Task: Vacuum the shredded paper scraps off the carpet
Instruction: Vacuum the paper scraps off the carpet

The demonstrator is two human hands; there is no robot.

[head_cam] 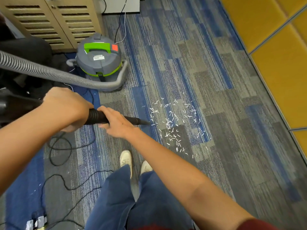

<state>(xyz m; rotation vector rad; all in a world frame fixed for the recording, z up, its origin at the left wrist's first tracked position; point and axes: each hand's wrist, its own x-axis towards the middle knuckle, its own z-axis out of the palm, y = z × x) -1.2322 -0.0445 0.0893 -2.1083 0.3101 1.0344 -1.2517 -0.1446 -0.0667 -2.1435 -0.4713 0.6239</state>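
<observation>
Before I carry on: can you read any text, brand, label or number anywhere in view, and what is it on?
White label on the vacuum canister lid: print too small and blurred to read.
Red sticker beside the green handle: no legible text.
Nothing else in view bears readable text.

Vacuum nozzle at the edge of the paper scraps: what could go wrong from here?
1. The black cord lies in loops beside the shoes; a step back might catch it.
2. The nozzle is narrow and the paper scraps are spread wide, so stray ones may be missed.
3. The hose runs to the vacuum cleaner; a far reach might drag it.
</observation>
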